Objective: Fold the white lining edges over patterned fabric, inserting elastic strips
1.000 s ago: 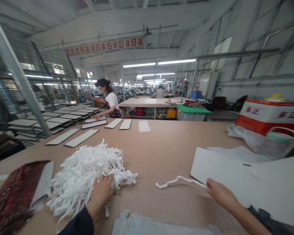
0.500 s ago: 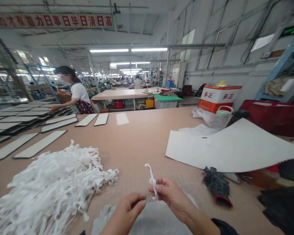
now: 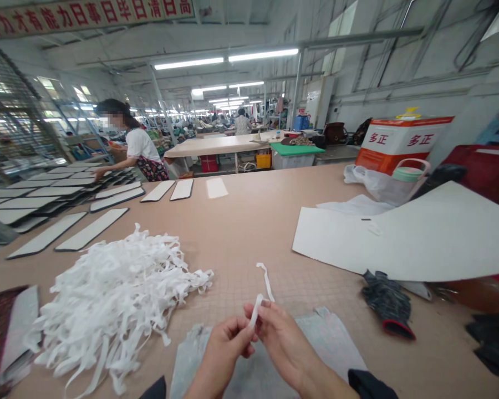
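Observation:
A white fabric strip [image 3: 255,311] is pinched between the fingers of my left hand [image 3: 228,343] and my right hand [image 3: 280,335], which meet at the lower centre. The strip's far end extends beyond my fingertips toward the back of the table. Beneath both hands lies a greyish translucent sheet [image 3: 332,338] on the brown tabletop [image 3: 249,216]. A large tangled heap of white strips [image 3: 120,293] sits to the left of my left hand.
Flat white panels with dark edges [image 3: 93,228] lie at the left. A large white sheet [image 3: 399,238], a dark glove [image 3: 386,305] and a red-and-white box [image 3: 403,144] are at the right. Another person [image 3: 139,147] stands beyond the panels, reaching toward them.
My left hand has moved right to meet my right hand and now grips the strip too. The camera view has shifted, showing a dark red item at the lower left.

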`<state>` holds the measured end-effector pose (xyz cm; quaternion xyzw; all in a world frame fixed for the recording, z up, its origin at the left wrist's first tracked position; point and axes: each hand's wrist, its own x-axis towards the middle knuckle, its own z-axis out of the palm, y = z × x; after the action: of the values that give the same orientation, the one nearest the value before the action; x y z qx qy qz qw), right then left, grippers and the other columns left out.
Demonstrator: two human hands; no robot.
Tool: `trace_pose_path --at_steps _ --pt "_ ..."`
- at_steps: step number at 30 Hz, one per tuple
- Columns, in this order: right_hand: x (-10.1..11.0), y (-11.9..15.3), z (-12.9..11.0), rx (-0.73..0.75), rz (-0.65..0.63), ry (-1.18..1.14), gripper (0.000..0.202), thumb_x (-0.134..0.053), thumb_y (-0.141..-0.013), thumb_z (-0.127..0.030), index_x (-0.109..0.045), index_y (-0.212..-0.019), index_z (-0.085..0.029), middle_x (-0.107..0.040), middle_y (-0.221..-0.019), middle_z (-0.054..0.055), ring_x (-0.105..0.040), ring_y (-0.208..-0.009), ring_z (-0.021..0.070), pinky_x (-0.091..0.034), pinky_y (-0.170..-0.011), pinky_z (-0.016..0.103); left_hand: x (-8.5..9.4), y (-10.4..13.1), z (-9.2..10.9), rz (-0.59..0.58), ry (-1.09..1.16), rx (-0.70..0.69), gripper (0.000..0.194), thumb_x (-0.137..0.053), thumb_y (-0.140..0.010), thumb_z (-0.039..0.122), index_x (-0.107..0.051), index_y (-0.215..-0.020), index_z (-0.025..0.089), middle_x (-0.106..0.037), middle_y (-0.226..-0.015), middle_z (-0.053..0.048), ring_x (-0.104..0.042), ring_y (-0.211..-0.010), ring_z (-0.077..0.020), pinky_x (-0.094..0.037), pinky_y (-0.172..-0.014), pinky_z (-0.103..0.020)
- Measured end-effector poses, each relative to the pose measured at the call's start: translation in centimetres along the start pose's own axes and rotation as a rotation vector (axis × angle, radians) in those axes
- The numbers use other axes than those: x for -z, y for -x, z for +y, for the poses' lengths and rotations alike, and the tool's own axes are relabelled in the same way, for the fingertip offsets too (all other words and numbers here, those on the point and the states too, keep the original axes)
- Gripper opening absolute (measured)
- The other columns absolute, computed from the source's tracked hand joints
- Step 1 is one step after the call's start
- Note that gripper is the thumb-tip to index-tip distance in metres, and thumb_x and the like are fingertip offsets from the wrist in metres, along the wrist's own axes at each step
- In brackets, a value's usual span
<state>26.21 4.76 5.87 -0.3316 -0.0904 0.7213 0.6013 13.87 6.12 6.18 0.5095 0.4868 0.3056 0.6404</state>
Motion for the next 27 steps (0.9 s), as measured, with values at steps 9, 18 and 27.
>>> trace_pose_path --at_steps 9,18,27 --pt "2.2 -1.2 -3.0 -0.055 0.088 -0.241 0.014 -0.071 -0.065 -0.012 -0.064 -0.077 -0.015 -0.069 -0.077 0.002 -0.062 -0.078 0.0121 -0.049 -0.076 0.025 2.7 1.4 0.5 0.07 0.138 0.136 0.035 -0.071 -0.06 0.046 -0.059 -0.066 0.013 -0.059 -0.065 -0.002 -0.048 -0.057 -0.0099 -0.038 -0.052 -0.021" --pt "8.5 -0.8 -5.8 0.07 0.241 -0.102 0.012 -0.07 -0.067 -0.014 -0.065 -0.077 -0.019 -0.069 -0.087 0.003 -0.063 -0.082 0.0125 -0.052 -0.074 0.023 8.5 2.9 -2.0 0.218 0.086 0.224 0.038 -0.073 -0.055 0.048 -0.058 -0.063 0.014 -0.05 -0.055 0.004 -0.04 -0.049 -0.0071 -0.034 -0.047 -0.019" --pt "14.2 0.1 -6.9 0.303 0.497 0.901 0.034 -0.069 -0.058 -0.045 -0.069 -0.083 -0.022 -0.07 -0.082 0.001 -0.064 -0.075 0.0206 -0.051 -0.065 0.026 11.1 3.4 -5.4 0.388 -0.304 0.167 0.034 -0.059 -0.058 0.05 -0.052 -0.058 0.017 -0.042 -0.048 0.006 -0.036 -0.044 -0.0096 -0.028 -0.044 -0.022"
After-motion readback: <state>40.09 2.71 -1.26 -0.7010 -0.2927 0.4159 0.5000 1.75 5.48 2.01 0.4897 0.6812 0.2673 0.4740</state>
